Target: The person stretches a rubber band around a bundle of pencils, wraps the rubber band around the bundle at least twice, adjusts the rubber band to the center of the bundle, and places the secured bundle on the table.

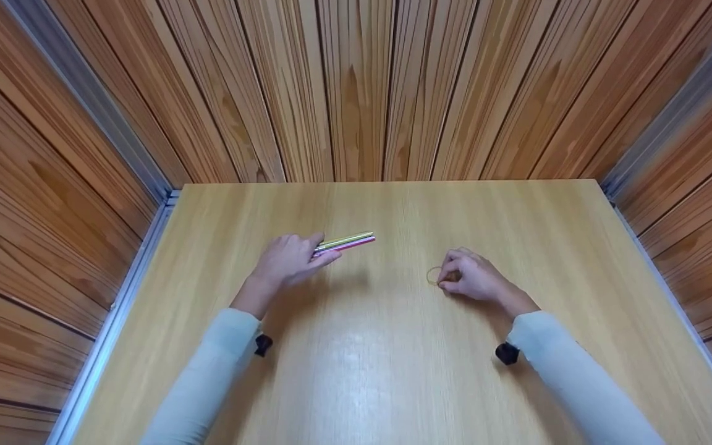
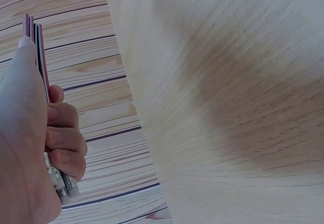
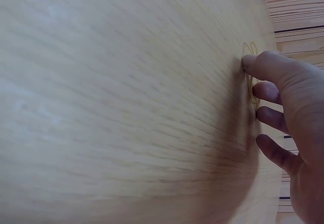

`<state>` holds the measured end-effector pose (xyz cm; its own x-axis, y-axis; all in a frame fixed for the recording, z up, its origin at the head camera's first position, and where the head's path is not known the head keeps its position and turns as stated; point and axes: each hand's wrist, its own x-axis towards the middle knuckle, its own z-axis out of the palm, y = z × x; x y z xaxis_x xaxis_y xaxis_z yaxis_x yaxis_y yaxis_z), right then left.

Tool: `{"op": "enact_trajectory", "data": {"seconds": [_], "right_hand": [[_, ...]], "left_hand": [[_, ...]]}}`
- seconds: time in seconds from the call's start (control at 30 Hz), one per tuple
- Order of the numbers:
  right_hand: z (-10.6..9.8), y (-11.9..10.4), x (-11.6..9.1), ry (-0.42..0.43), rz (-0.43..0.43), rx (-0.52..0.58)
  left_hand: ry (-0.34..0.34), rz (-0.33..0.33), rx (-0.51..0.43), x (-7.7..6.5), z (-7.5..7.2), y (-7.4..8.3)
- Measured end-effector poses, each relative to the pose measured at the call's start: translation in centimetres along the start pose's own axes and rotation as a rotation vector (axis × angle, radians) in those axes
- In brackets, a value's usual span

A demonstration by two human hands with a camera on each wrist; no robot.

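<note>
Several striped pencils point(image 1: 350, 241) lie together in my left hand point(image 1: 288, 258), which grips them above the table, left of the middle. In the left wrist view, curled fingers wrap round the bundle, and pale eraser ends point(image 2: 65, 187) stick out below the little finger. The middle of each pencil is hidden by the hand. To the right, my right hand point(image 1: 472, 275) is low at the tabletop and pinches a thin yellow rubber band point(image 1: 431, 275) between thumb and fingertips. The right wrist view shows the band's loop point(image 3: 252, 46) beside the thumb tip, the other fingers spread below.
A light wooden table point(image 1: 356, 346) spreads under both hands. Wood-plank walls point(image 1: 356, 93) stand at the back and both sides, with metal rails point(image 1: 127, 278) along the table's sides. A small black object point(image 1: 507, 353) sits at the right cuff, another point(image 1: 263, 345) at the left.
</note>
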<state>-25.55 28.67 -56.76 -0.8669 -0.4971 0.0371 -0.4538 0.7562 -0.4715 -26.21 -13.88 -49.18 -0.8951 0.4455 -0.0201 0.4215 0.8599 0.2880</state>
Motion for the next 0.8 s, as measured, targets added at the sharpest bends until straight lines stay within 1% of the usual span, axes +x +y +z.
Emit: {"op": "enact_trajectory", "data": {"seconds": [0.2,0.33,0.4,0.6,0.7,0.8], "right_hand": [[0.0,0.1,-0.1,0.000,0.002,0.017],[-0.2,0.1,0.0,0.027,0.010,0.058],[-0.3,0.2,0.0,0.043,0.028,0.108],[-1.3,0.0,0.0,0.103,0.087,0.321],[-2.0,-0.2,0.2,0.157,0.111,0.416],[-2.7,-0.5,0.3,0.230,0.125,0.508]], "left_hand": [[-0.002,0.004,-0.004,0.0,0.2,0.0],[0.000,0.006,-0.011,0.0,0.3,-0.1],[-0.003,0.005,-0.016,0.0,0.4,-0.1],[-0.026,-0.019,-0.017,-0.1,0.6,-0.3],[-0.030,-0.024,-0.017,-0.1,0.6,-0.4],[-0.032,-0.021,-0.020,0.0,0.5,-0.3]]}}
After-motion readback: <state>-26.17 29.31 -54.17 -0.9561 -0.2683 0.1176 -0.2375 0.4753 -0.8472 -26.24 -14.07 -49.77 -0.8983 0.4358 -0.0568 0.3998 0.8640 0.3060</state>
